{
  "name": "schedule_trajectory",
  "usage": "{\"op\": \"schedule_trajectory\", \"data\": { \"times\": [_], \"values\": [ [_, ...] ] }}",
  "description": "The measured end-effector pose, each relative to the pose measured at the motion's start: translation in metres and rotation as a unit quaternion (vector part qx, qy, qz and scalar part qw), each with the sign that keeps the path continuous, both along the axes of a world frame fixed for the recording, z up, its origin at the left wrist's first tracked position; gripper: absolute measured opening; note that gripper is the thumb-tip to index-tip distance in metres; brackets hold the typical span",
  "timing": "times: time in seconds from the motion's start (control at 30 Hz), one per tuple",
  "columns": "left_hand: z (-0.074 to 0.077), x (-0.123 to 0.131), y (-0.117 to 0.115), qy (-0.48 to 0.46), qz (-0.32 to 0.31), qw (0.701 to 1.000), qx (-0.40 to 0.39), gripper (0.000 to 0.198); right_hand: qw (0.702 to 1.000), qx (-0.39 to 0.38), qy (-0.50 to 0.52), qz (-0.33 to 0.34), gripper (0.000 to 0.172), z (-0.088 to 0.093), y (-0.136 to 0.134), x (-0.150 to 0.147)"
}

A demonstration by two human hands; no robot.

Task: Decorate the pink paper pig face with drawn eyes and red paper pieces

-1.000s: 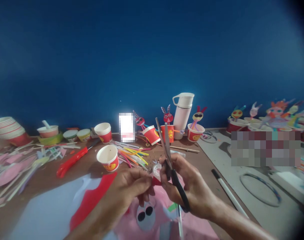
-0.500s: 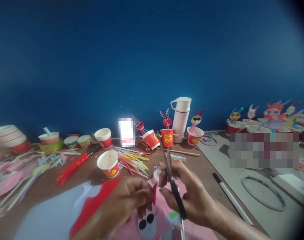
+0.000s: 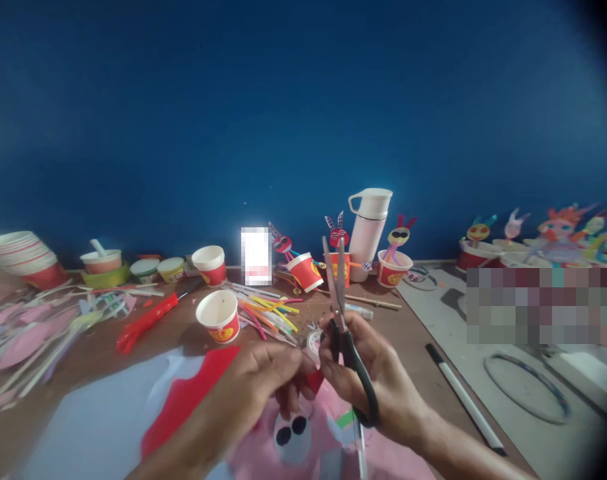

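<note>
Red scrap (image 3: 314, 381) – seemingly pinched – between left hand (image 3: 263, 377) and scissors (image 3: 344, 320)

White flask (image 3: 367, 230), paper cup (image 3: 218, 317) — coloured straws (image 3: 270, 312), marker (image 3: 466, 400)

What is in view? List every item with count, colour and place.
scissors: one, black handles, in right hand, blades up
red scrap: one, red, in left fingers
pink figure: one, pink, below hands
red sheet: one, red, left of pink figure
paper cups: at least five, red-and-white, behind hands
flask: one, white, behind cups
straws: many, mixed colours, beside nearest cup
pen: one, white, black cap, right of hands
left hand: grip shut on red scrap
right hand: grip shut on scissors
</note>
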State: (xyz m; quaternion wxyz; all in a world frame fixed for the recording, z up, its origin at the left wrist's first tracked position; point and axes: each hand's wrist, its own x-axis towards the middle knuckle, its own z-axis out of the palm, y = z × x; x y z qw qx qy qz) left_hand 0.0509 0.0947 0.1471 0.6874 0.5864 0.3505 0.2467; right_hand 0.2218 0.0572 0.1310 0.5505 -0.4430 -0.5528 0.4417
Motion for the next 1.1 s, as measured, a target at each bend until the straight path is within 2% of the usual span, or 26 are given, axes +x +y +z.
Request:
{"op": "schedule_trajectory", "data": {
  "times": [0.07, 0.17, 0.33, 0.47, 0.57, 0.63, 0.73, 0.8, 0.93, 1.1],
  "values": [
    [-0.003, 0.002, 0.0, -0.038, 0.036, 0.998, -0.042, 0.033, 0.999, 0.0, 0.027, -0.023, 0.029, 0.003, 0.001, -0.001],
    [-0.006, 0.007, -0.002, -0.043, 0.051, 0.996, -0.067, 0.026, 0.998, 0.007, 0.022, -0.058, 0.026, 0.007, 0.002, -0.002],
    [-0.007, 0.016, -0.007, -0.001, 0.081, 0.996, -0.042, 0.028, 0.995, 0.001, 0.0, -0.096, 0.021, 0.002, -0.002, -0.004],
    [-0.007, 0.019, -0.008, -0.009, 0.102, 0.994, -0.044, 0.028, 0.996, -0.007, 0.025, -0.084, 0.025, -0.003, -0.002, -0.007],
    [-0.005, 0.017, -0.007, 0.002, 0.117, 0.993, -0.03, 0.023, 0.998, -0.015, 0.035, -0.041, 0.029, 0.0, 0.0, -0.003],
    [-0.004, 0.013, -0.005, 0.005, 0.123, 0.992, -0.018, 0.016, 0.999, -0.031, 0.017, 0.02, 0.035, 0.005, 0.0, 0.005],
    [-0.001, 0.006, 0.0, -0.009, 0.119, 0.993, -0.003, 0.009, 0.987, -0.058, -0.057, 0.136, 0.047, 0.011, -0.005, 0.023],
    [0.001, 0.003, 0.004, -0.014, 0.109, 0.994, 0.003, 0.009, 0.973, -0.087, -0.107, 0.184, 0.053, 0.009, -0.011, 0.036],
    [0.002, 0.001, 0.009, -0.013, 0.091, 0.996, 0.006, 0.01, 0.959, -0.153, -0.129, 0.202, 0.059, -0.004, -0.02, 0.047],
    [-0.001, 0.004, 0.005, 0.003, 0.098, 0.995, 0.012, 0.009, 0.944, -0.203, -0.125, 0.226, 0.042, -0.017, -0.011, 0.039]
  ]
}}
